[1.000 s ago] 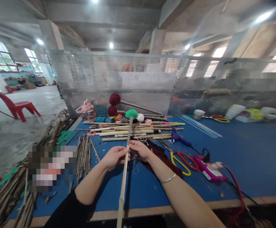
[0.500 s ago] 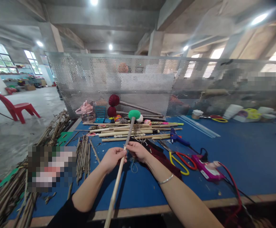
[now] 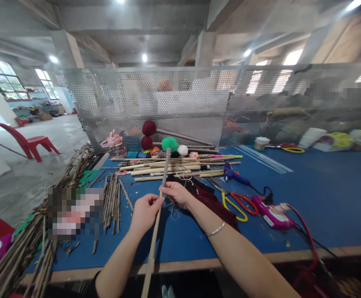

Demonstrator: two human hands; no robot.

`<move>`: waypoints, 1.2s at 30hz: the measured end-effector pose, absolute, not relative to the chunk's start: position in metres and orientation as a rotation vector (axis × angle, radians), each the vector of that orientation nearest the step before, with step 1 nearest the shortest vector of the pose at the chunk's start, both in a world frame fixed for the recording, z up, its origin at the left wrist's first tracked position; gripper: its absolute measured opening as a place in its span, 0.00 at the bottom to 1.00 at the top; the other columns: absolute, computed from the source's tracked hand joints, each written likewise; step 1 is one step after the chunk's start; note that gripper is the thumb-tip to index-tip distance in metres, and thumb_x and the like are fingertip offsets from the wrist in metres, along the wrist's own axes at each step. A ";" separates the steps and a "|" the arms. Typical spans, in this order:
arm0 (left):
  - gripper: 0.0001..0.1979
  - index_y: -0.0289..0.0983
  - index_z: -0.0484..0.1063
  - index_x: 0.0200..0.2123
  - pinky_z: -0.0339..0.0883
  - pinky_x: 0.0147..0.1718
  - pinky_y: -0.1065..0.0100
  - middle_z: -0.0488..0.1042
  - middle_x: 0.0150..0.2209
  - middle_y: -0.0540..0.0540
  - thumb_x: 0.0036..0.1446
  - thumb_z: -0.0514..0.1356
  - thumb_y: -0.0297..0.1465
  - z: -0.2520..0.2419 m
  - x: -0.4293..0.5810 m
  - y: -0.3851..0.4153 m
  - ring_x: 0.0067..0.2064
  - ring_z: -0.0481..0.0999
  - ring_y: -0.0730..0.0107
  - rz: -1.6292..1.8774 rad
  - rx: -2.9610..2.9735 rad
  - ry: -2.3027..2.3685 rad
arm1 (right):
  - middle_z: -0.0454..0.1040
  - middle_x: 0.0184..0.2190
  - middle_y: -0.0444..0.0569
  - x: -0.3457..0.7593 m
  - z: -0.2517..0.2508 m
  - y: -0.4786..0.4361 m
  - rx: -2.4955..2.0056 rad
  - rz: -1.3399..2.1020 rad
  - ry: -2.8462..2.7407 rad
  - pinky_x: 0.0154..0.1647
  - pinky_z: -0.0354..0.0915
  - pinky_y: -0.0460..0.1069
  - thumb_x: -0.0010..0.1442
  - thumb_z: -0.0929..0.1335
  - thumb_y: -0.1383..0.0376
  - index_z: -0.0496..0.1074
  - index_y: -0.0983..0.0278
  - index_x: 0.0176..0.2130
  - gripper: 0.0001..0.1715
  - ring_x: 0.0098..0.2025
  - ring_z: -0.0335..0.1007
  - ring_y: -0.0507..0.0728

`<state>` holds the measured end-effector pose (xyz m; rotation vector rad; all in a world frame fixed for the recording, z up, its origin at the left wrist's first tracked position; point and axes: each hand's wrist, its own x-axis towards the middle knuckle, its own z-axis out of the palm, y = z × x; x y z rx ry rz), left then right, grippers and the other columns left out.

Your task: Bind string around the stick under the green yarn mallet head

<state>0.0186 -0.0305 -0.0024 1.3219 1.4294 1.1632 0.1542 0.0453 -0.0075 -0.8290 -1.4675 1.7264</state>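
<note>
A long stick point(image 3: 153, 244) topped by a fuzzy green ball point(image 3: 169, 144) slants up from the table's front edge. Its lower part is pale wood; the part nearer the ball is grey. My left hand point(image 3: 146, 211) pinches the stick around its middle, thumb and fingers closed. Just above, my right hand point(image 3: 176, 193) has its fingertips closed on the stick near where pale meets grey. Dark red and black cloth point(image 3: 210, 200) lies beyond my right hand, with a loop of thin string point(image 3: 174, 213) beside it.
Pale sticks point(image 3: 164, 169) and two dark red ball-headed sticks point(image 3: 149, 128) lie behind. Scissors point(image 3: 238, 205), a blue glue gun point(image 3: 234, 174) and a purple power strip point(image 3: 272, 213) with cords are on the right. Twigs point(image 3: 114, 203) lie left; a perforated metal screen point(image 3: 112, 99) borders the back.
The view has shifted slightly. The green ball and stick have risen a little and tilted slightly left. Both hands still grip the stick, close together.
</note>
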 end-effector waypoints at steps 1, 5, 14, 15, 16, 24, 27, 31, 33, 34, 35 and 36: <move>0.18 0.33 0.69 0.27 0.55 0.19 0.75 0.68 0.20 0.50 0.44 0.58 0.45 -0.001 0.021 -0.031 0.20 0.64 0.77 1.155 1.227 1.340 | 0.50 0.10 0.33 0.156 -0.007 0.045 -0.798 1.792 -1.450 0.12 0.38 0.42 0.46 0.69 0.54 0.67 0.67 0.29 0.19 0.12 0.39 0.43; 0.18 0.34 0.67 0.29 0.56 0.20 0.76 0.70 0.25 0.49 0.43 0.60 0.43 0.002 0.026 -0.033 0.20 0.65 0.79 1.135 0.922 1.109 | 0.49 0.10 0.33 0.159 -0.008 0.045 -0.727 1.880 -1.453 0.12 0.34 0.42 0.48 0.68 0.54 0.66 0.67 0.29 0.18 0.12 0.35 0.43; 0.15 0.34 0.68 0.23 0.53 0.18 0.76 0.63 0.15 0.54 0.41 0.61 0.42 -0.010 0.022 -0.035 0.18 0.61 0.78 1.148 1.389 1.552 | 0.65 0.20 0.41 0.150 -0.016 0.049 -0.830 1.559 -1.525 0.23 0.53 0.43 0.40 0.72 0.56 0.67 0.68 0.27 0.20 0.22 0.56 0.46; 0.15 0.34 0.68 0.24 0.54 0.17 0.75 0.63 0.15 0.54 0.43 0.60 0.42 -0.009 0.022 -0.035 0.17 0.62 0.78 1.139 1.391 1.561 | 0.64 0.19 0.40 0.151 -0.015 0.049 -0.821 1.569 -1.512 0.21 0.51 0.43 0.41 0.72 0.56 0.67 0.68 0.27 0.19 0.20 0.54 0.46; 0.16 0.34 0.69 0.26 0.54 0.17 0.75 0.65 0.16 0.53 0.45 0.58 0.43 -0.008 0.023 -0.035 0.17 0.63 0.77 1.124 1.372 1.543 | 0.62 0.18 0.39 0.152 -0.014 0.048 -0.809 1.597 -1.496 0.19 0.49 0.42 0.42 0.71 0.56 0.67 0.68 0.29 0.19 0.18 0.52 0.45; 0.21 0.33 0.68 0.34 0.59 0.15 0.75 0.71 0.23 0.48 0.49 0.53 0.46 -0.004 0.033 -0.039 0.17 0.67 0.76 1.097 1.218 1.289 | 0.47 0.11 0.32 0.160 -0.004 0.045 -0.666 1.854 -1.403 0.12 0.33 0.43 0.47 0.69 0.56 0.65 0.66 0.31 0.17 0.13 0.35 0.43; 0.22 0.33 0.65 0.38 0.62 0.18 0.75 0.71 0.24 0.47 0.50 0.53 0.46 -0.003 0.037 -0.039 0.20 0.69 0.75 1.082 1.085 1.232 | 0.51 0.11 0.33 0.158 -0.004 0.043 -0.728 1.795 -1.424 0.13 0.35 0.43 0.46 0.70 0.56 0.64 0.66 0.29 0.17 0.12 0.37 0.43; 0.27 0.38 0.55 0.50 0.57 0.15 0.78 0.68 0.25 0.52 0.49 0.55 0.44 0.000 0.042 -0.033 0.17 0.65 0.81 1.190 0.938 1.285 | 0.57 0.14 0.37 0.151 -0.007 0.041 -0.733 1.750 -1.510 0.15 0.42 0.43 0.45 0.70 0.54 0.64 0.67 0.27 0.19 0.14 0.46 0.44; 0.27 0.38 0.58 0.50 0.49 0.12 0.79 0.61 0.20 0.56 0.49 0.54 0.45 0.001 0.041 -0.029 0.14 0.57 0.84 1.228 0.964 1.311 | 0.59 0.16 0.39 0.147 -0.006 0.042 -0.708 1.701 -1.554 0.17 0.46 0.43 0.46 0.68 0.52 0.64 0.67 0.27 0.21 0.17 0.49 0.45; 0.26 0.37 0.61 0.48 0.46 0.11 0.79 0.58 0.18 0.57 0.49 0.54 0.46 0.001 0.039 -0.028 0.13 0.54 0.84 1.238 0.992 1.316 | 0.59 0.16 0.39 0.146 -0.003 0.042 -0.719 1.657 -1.578 0.18 0.46 0.43 0.47 0.67 0.51 0.63 0.66 0.27 0.21 0.17 0.49 0.46; 0.26 0.36 0.63 0.46 0.45 0.11 0.78 0.56 0.17 0.58 0.49 0.54 0.47 0.002 0.037 -0.028 0.13 0.53 0.84 1.249 1.019 1.317 | 0.58 0.16 0.38 0.146 0.002 0.041 -0.753 1.602 -1.613 0.18 0.46 0.43 0.48 0.66 0.50 0.63 0.66 0.28 0.20 0.18 0.48 0.46; 0.26 0.35 0.65 0.45 0.44 0.11 0.78 0.54 0.16 0.58 0.48 0.54 0.47 0.004 0.034 -0.028 0.13 0.52 0.84 1.261 1.039 1.316 | 0.57 0.15 0.38 0.148 0.008 0.037 -0.805 1.534 -1.663 0.18 0.46 0.43 0.48 0.66 0.51 0.63 0.65 0.28 0.20 0.17 0.47 0.46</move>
